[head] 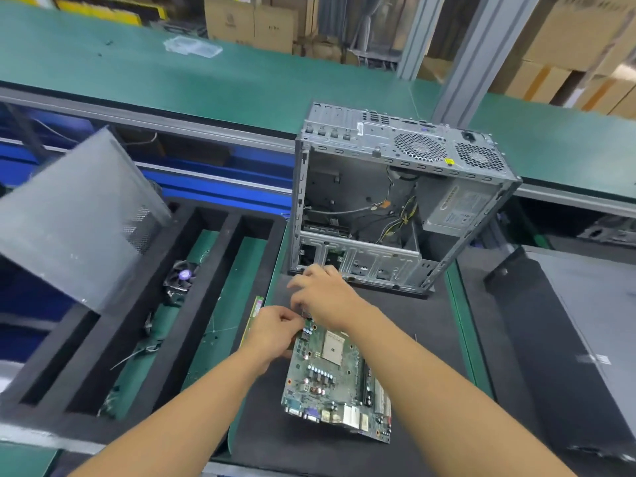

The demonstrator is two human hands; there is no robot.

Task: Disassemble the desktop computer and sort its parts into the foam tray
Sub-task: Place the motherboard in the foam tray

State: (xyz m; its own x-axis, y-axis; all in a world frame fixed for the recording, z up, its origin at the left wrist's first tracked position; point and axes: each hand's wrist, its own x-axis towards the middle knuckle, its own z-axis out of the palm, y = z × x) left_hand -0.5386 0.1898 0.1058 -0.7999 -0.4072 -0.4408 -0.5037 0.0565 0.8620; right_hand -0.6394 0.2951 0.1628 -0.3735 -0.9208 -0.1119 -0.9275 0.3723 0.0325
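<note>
Two bare hands met over a green motherboard (pixel 335 380) that lay flat on a black mat (pixel 406 325) near the tabletop's (pixel 461 315) near edge. The left hand (pixel 275 333) curled its fingers round the board's far-left edge, thumb on top. The right hand (pixel 323 294) hung bent over the board's far edge, its fingertips hidden, so whether it held anything could not be told. Just beyond the hands stood the opened computer case (pixel 395 201), toward the tabletop's far edge, loose cables and a power supply showing inside. At the left edge sat the foam tray (pixel 213 270), a cooling fan (pixel 180 280) in one long compartment and a memory stick (pixel 253 318) by its right wall. A grey side panel (pixel 75 218) leaned tilted over the tray's far-left corner.
</note>
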